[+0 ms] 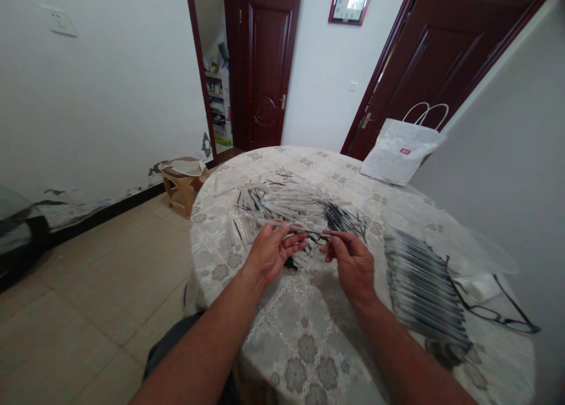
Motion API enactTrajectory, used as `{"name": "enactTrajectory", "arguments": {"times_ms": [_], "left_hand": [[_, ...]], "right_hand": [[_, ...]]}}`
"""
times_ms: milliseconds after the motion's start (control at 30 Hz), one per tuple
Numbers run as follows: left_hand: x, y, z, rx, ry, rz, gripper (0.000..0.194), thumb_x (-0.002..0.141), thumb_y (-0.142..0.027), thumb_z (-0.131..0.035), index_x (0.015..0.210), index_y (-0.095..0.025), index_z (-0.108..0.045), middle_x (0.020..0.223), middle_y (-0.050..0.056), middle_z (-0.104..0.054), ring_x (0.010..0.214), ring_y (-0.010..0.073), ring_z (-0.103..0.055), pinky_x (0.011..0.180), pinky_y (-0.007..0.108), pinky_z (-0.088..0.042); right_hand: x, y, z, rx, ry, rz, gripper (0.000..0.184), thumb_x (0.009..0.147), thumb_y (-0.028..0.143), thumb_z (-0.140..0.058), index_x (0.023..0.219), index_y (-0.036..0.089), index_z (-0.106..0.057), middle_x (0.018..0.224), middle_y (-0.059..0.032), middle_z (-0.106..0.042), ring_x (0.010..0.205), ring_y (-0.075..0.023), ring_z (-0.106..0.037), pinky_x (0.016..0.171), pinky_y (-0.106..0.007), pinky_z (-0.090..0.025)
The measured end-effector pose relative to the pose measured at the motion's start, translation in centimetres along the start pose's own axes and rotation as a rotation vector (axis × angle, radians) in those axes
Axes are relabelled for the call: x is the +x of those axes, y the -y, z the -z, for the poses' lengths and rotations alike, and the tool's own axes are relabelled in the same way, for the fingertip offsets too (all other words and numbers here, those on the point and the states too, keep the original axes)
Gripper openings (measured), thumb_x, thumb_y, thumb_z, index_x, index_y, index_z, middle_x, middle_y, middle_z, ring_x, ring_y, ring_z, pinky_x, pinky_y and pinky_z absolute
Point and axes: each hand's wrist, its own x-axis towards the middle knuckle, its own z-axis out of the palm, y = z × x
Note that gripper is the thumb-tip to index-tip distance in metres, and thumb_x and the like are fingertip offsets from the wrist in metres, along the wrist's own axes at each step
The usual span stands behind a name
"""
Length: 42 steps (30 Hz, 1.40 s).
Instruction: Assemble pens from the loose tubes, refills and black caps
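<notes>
A slender whitish tube point(266, 222) with a darker stretch toward its right end is held level above the near side of the table. My left hand point(268, 253) is palm up, its thumb pressing the tube against the fingers. At the other end, the thumb and fingertips of my right hand point(355, 268) pinch the tube. Just beyond both hands lies a loose heap of similar white tubes point(291, 200). Thin black rods point(338, 216) are bunched at the heap's right side. Under my left hand's fingers is a small black object point(290, 263), too blurred to name.
The round table has a patterned cloth point(304, 358). On the right lie a row of grey-and-black wrapped sticks point(419, 287), clear plastic film point(481, 243) and black-framed glasses point(498, 316). A white paper bag point(399, 152) stands at the back right. A stool point(182, 187) is by the left wall.
</notes>
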Motion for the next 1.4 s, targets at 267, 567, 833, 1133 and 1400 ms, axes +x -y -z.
{"name": "enactTrajectory", "arguments": {"times_ms": [267,567,833,1133,1400], "left_hand": [[-0.2,0.1,0.4,0.158,0.036,0.164,0.021,0.085,-0.025,-0.075,0.094,-0.016,-0.058,0.102,0.012,-0.075,0.085,0.0206,-0.075,0.071,0.030,-0.061],[0.2,-1.3,0.6,0.088,-0.018,0.175,0.010,0.086,-0.017,-0.071,0.090,-0.014,-0.061,0.094,0.012,-0.076,0.079,0.0205,-0.075,0.064,0.029,-0.061],[1.2,-2.6,1.4,-0.110,-0.247,-0.007,0.006,0.088,-0.015,-0.066,0.084,-0.013,-0.061,0.080,0.008,-0.075,0.076,0.0199,-0.075,0.060,0.026,-0.059],[1.6,-2.3,1.9,-0.094,-0.245,-0.062,0.010,0.085,-0.017,-0.070,0.088,-0.014,-0.060,0.083,0.008,-0.075,0.075,0.0194,-0.074,0.061,0.026,-0.059],[1.3,-2.1,1.6,-0.050,-0.254,-0.040,0.013,0.085,-0.018,-0.070,0.088,-0.015,-0.058,0.083,0.007,-0.074,0.078,0.0192,-0.074,0.062,0.025,-0.058]], "right_hand": [[-1.4,-1.2,-1.5,-0.021,0.225,-0.032,0.022,0.089,0.040,-0.070,0.099,0.021,-0.070,0.068,0.0030,-0.065,0.055,-0.0109,-0.058,0.052,-0.023,-0.048],[0.6,-1.6,0.6,-0.084,0.210,-0.097,0.027,0.091,0.048,-0.064,0.094,0.021,-0.063,0.060,0.0049,-0.059,0.049,-0.0122,-0.052,0.048,-0.024,-0.043],[1.1,-0.8,1.9,-0.909,0.477,0.344,0.015,0.095,0.024,-0.056,0.099,0.019,-0.070,0.097,-0.0072,-0.067,0.088,-0.0190,-0.063,0.081,-0.029,-0.047],[-1.6,0.2,-1.6,-1.197,0.752,0.357,0.022,0.102,0.031,-0.051,0.114,0.025,-0.068,0.108,-0.0061,-0.065,0.095,-0.0182,-0.062,0.079,-0.026,-0.046],[-2.6,-0.9,-3.2,-1.389,0.663,0.280,0.017,0.101,0.030,-0.052,0.100,0.022,-0.067,0.099,-0.0075,-0.066,0.087,-0.0201,-0.064,0.068,-0.028,-0.044]]}}
